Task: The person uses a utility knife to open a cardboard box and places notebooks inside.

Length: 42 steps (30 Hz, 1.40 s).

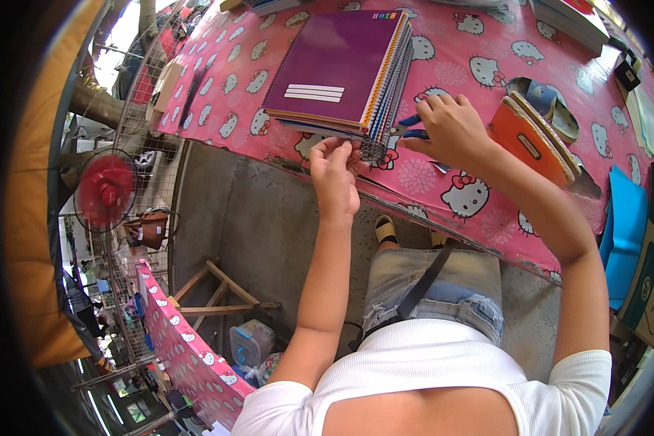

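A stack of spiral notebooks lies near the table's front edge, with a purple-covered notebook [334,62] on top. Their coil bindings [389,87] run down the stack's right side. My left hand [333,174] is closed at the near corner of the stack, its fingertips pinching a low notebook's edge by the coil ends. From the right, my right hand [454,129] grips a pair of pliers [416,134] with blue and dark handles. The pliers' jaws point left at the coil ends, and whether they touch the wire is hard to see.
Pink patterned cloth covers the table [479,192]. To the right are an orange box file [530,142], a roll of tape [559,109], a blue folder [623,232] and a cardboard box [650,269]. A red fan [107,190] stands left, near a wooden trestle [218,291].
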Motion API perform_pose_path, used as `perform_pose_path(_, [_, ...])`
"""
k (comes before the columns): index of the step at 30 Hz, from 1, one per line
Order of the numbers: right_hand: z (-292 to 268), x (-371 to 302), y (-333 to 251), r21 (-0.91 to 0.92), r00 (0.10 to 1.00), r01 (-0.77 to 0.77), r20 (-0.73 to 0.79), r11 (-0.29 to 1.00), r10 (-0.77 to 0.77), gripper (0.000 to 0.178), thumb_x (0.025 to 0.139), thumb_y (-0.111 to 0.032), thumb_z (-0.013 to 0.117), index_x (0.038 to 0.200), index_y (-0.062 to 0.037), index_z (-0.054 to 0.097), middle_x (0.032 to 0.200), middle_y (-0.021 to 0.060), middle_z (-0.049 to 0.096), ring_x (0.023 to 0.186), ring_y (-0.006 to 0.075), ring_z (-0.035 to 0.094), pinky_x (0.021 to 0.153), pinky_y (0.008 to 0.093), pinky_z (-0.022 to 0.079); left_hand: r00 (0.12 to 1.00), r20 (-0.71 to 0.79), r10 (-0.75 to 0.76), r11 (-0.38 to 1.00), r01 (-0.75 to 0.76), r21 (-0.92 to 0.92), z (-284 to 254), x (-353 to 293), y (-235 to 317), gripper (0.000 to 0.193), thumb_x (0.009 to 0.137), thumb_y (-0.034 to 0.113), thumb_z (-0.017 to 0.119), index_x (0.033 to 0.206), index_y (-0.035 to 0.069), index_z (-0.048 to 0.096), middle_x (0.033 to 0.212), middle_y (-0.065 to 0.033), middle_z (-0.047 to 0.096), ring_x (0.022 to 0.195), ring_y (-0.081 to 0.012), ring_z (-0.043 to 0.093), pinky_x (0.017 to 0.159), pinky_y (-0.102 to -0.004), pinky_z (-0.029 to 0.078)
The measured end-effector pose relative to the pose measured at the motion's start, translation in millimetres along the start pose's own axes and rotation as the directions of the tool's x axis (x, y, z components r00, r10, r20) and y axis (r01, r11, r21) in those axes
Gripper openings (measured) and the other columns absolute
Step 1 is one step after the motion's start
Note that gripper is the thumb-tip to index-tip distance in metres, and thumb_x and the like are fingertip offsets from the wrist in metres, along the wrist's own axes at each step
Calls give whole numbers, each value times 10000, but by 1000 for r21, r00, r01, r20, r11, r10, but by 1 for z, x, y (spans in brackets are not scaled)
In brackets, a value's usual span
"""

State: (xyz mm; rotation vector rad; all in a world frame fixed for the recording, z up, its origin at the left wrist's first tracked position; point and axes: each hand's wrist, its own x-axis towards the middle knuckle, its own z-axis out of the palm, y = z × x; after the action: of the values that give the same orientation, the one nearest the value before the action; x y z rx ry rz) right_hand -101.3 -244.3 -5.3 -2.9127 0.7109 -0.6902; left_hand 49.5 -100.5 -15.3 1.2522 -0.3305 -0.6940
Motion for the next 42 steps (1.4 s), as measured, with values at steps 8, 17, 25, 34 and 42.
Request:
perform_pose_path(8, [7, 4, -11, -21, 997, 7, -78, 1000, -9, 511, 733, -529, 655, 879, -43, 598, 848, 86, 595, 868, 246, 581, 872, 448, 413, 989, 103, -106, 992, 97, 87, 4, 4, 7, 371, 759, 55, 740, 1044, 15, 506, 895, -43, 618, 744, -93, 595, 598, -202, 492])
perform_pose_path(17, [5, 7, -20, -17, 997, -20, -71, 1000, 19, 498, 727, -522, 663, 871, -50, 599, 830, 78, 585, 851, 245, 576, 875, 433, 402, 991, 97, -91, 994, 86, 61, -1, 6, 1, 284, 749, 25, 746, 928, 40, 526, 817, -59, 628, 649, -102, 597, 566, -198, 488])
perform_pose_path(25, [13, 3, -18, -76, 983, -15, -186, 997, 1, 510, 730, -528, 656, 888, -45, 604, 824, 73, 583, 880, 248, 578, 894, 451, 390, 993, 108, -50, 997, 43, 66, 2, 4, 0, 254, 742, -6, 741, 888, 30, 537, 796, -58, 632, 647, -99, 599, 568, -191, 484])
perform_pose_path(34, [-3, 8, -16, 110, 938, -129, 336, 986, 85, 594, 773, -588, 594, 692, -1, 624, 730, 125, 633, 609, 268, 627, 537, 367, 490, 992, 108, -68, 973, 43, 227, -16, 14, 6, 200, 766, 11, 710, 867, 26, 539, 825, -78, 638, 667, -115, 606, 594, -217, 505])
perform_pose_path(42, [20, 3, -12, -65, 998, 4, -64, 998, -8, 537, 743, -550, 631, 891, -35, 601, 848, 89, 602, 899, 248, 585, 872, 467, 414, 934, 152, -323, 939, 336, -71, -10, 14, 1, 300, 795, 49, 685, 1052, 23, 532, 909, -56, 632, 828, -140, 618, 620, -257, 535])
